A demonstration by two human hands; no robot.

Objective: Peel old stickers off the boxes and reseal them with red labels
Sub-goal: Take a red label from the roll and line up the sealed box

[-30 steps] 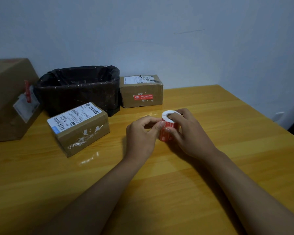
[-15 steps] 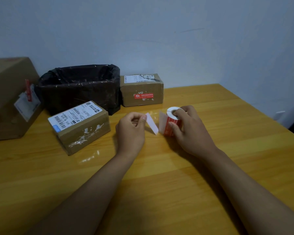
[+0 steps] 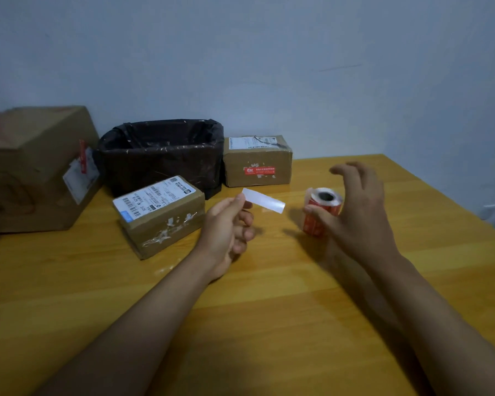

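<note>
White-backed label strip [image 3: 265, 203] pinched at its left end, pointing toward 4 o'clock. Red label roll [image 3: 320, 213] stands upright at its 3 o'clock; taped cardboard box [image 3: 160, 215] at 9 o'clock.

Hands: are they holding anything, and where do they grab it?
The left hand pinches the label strip by its left end. The right hand hovers open around the red label roll, holding nothing.

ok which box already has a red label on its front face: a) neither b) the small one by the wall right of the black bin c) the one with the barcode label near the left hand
b: the small box by the wall shows a red label on its front, while the barcode box shows only torn white residue there.
</note>
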